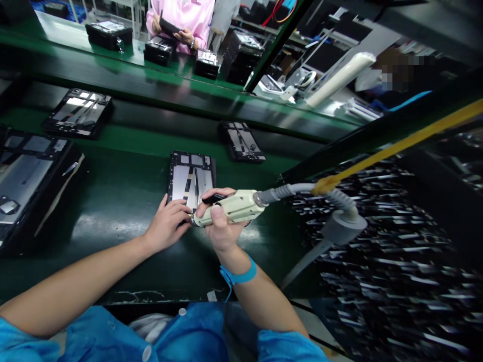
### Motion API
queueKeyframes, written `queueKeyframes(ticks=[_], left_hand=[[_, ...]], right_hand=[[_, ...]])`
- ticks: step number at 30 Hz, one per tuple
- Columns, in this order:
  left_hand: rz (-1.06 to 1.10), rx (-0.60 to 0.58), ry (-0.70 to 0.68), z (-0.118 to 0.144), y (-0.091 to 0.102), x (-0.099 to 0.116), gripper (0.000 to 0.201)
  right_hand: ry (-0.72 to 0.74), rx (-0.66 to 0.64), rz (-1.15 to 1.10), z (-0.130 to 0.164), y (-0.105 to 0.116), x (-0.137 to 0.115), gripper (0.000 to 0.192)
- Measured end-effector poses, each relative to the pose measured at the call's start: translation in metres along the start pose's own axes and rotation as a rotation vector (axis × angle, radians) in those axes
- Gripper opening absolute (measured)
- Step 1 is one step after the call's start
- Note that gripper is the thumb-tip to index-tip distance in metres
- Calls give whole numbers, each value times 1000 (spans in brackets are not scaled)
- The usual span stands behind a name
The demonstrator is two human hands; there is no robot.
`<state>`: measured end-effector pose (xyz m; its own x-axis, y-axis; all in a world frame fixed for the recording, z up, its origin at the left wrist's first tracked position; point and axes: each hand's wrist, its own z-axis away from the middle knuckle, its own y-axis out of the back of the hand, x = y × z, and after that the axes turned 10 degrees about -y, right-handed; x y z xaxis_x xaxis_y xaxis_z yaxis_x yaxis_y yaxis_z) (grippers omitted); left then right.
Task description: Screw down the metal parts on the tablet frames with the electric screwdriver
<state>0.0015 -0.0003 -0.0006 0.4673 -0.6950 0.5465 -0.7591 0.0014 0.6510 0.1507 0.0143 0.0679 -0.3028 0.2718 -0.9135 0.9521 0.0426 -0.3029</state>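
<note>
A pale green electric screwdriver [241, 206] lies in my right hand [222, 229], fingers and thumb wrapped round its body. Its front end points left, at the lower edge of a black tablet housing [174, 173] with silver panels and a dark ribbon strip. My left hand [168, 223] grips the lower left part of that housing. Its thumb and fingertips come together beside the screwdriver's tip. The bit and whatever it touches are hidden by my fingers. A grey cable [290, 189] runs from the screwdriver's rear to the right.
More tablet housings lie on the green bench [113, 201]: a stack [26, 166] at left, one [81, 113] behind, another [243, 141] farther right. A yellow strap [407, 143] holds the cable. Blurred dark parts [388, 251] fill the right side. Across the bench, a person in pink [199, 22] holds a dark panel.
</note>
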Motion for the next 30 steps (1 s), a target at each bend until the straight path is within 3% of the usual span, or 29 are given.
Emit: queueKeyframes(ticks=[30], left_hand=[[21,-18,53,-3,0,1,6]], right_hand=[[8,-6,48,0,3,-1,24]])
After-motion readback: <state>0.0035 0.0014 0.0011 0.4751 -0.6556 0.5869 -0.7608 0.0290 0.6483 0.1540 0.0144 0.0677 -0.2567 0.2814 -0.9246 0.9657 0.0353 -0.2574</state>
